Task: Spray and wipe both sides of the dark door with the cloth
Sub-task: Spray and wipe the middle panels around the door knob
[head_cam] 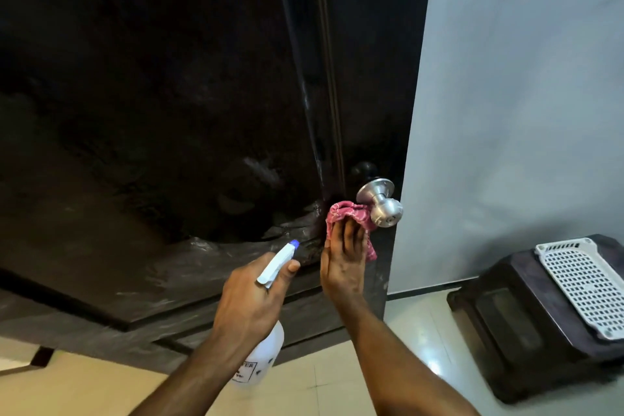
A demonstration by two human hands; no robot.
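Your left hand (251, 294) grips the spray bottle (266, 353) at its neck, with the nozzle pointing at the dark door (169, 111). Your right hand (342, 263), fingers straight, presses the pink cloth (351, 211) flat against the door just beside the silver knob (385, 208). The hands are near each other but apart.

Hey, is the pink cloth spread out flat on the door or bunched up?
Bunched up. The pink patterned cloth sits crumpled under the right hand, pressed on the dark door beside the round silver metal doorknob.
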